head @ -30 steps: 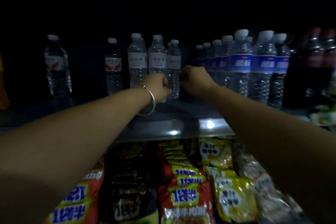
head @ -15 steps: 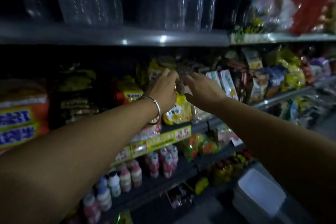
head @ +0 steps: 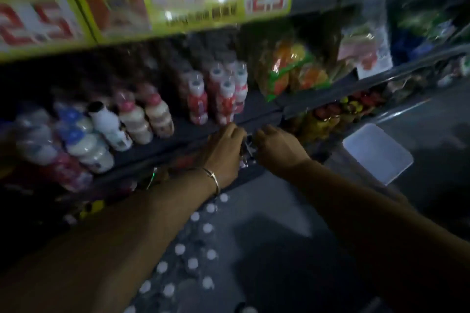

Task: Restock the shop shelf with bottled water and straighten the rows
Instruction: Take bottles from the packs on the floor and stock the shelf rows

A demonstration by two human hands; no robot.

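Observation:
My left hand, a thin bangle on its wrist, and my right hand are held close together in front of a low shelf edge. Both have curled fingers and pinch a small crumpled piece of clear plastic between them. What the piece is cannot be made out in the dim, blurred view. Below my arms, on the floor, stands a pack of water bottles; only their white caps show clearly. The shelf of bottled water is out of view above.
Small milk-drink bottles line the low shelf on the left. A yellow price strip runs above them. Bright snack bags lie to the right. A white box lid sits on the grey floor at right.
The view has swung down from the water shelf past the snack shelves to the floor. Both hands came down together, staying close, with the small plastic piece between them.

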